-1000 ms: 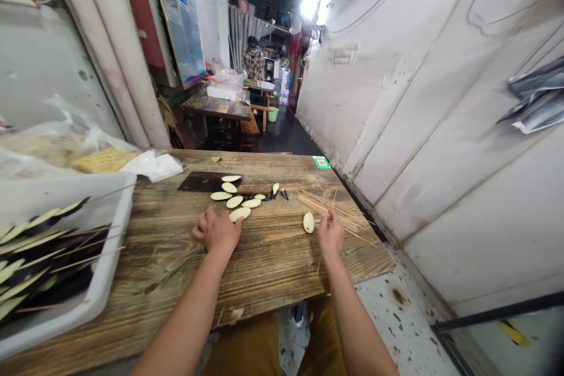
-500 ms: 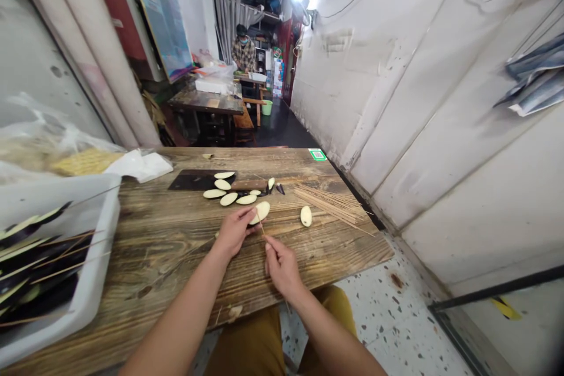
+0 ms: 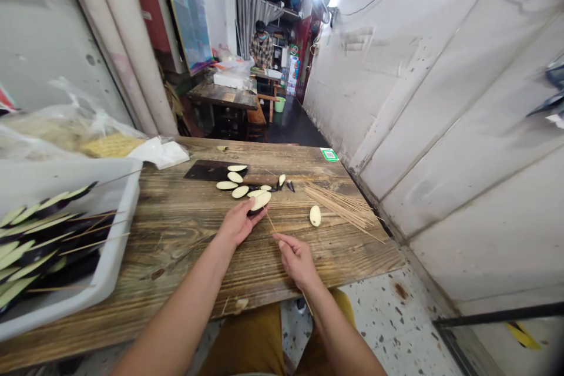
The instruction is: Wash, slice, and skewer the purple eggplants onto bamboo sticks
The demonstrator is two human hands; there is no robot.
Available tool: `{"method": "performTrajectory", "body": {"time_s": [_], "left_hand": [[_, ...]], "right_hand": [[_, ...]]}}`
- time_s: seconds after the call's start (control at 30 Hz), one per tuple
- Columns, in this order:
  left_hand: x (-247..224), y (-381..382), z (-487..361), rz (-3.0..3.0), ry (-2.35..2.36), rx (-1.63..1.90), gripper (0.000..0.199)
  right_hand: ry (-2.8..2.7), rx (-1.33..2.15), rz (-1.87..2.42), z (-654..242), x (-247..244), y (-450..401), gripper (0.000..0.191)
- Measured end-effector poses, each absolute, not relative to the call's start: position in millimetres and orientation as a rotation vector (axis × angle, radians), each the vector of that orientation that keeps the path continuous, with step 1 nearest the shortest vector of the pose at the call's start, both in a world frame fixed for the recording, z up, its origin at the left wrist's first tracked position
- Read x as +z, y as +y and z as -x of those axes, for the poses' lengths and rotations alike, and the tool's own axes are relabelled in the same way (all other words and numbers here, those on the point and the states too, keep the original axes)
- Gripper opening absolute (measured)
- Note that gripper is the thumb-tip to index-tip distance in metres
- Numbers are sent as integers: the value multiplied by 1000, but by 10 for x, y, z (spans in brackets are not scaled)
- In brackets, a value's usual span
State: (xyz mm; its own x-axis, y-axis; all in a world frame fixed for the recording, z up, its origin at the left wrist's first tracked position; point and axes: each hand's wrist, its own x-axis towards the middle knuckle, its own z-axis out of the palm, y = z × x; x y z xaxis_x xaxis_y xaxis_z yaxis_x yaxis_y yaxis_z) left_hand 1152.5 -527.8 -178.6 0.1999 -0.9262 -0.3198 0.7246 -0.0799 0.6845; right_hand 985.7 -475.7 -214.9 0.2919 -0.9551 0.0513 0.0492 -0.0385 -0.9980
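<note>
My left hand (image 3: 240, 220) is closed around an eggplant slice (image 3: 261, 200), its pale cut face turned up and dark skin below. Pinched in my right hand (image 3: 297, 257) is a thin wooden skewer (image 3: 272, 224), whose tip reaches the near edge of that slice; I cannot tell whether it has gone in. Just beyond my left hand, several eggplant slices (image 3: 227, 185) lie on and around a cleaver with a dark blade (image 3: 207, 170) and a wooden handle (image 3: 259, 179). Another eggplant piece (image 3: 315, 216) rests alone to the right, near a bundle of skewers (image 3: 341, 205).
At the left stands a white plastic bin (image 3: 117, 247) of skewered eggplant (image 3: 53, 235), with clear bags (image 3: 66, 129) and white paper (image 3: 165, 153) behind it. A green-bordered code card (image 3: 329, 155) marks the wooden table's (image 3: 176, 299) far right corner. A person (image 3: 261, 47) works farther back.
The view has shifted, so the scene sits farther right. My right hand has drawn a little away from the left, and more of the held slice's dark side shows.
</note>
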Motion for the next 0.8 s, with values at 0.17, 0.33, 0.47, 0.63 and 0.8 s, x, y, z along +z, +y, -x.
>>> {"method": "performTrajectory", "body": {"time_s": [0.17,0.33,0.47,0.63,0.8], "left_hand": [[-1791,-5294,-11522,-902,-219,-1364,12],[-1802,-5313,-11526,-917,-168,-1242,10],[-1816,-5323,-11537,-961,-192,-1196,8],[-1836,-5329,-11541,-990,-224,-1180,7],[-1839,-5328,-11537,-988,-254,-1176,6]], "right_hand": [[928,-999,1294,-9846,-2137,-4763,47],[930,-976,1292,-9848,-2125,-4755,43],[938,-961,1298,-9844,-2130,-4769,45],[959,-963,1317,-9841,-2151,-4786,44],[993,-992,1345,-9844,-2164,-4788,40]]}}
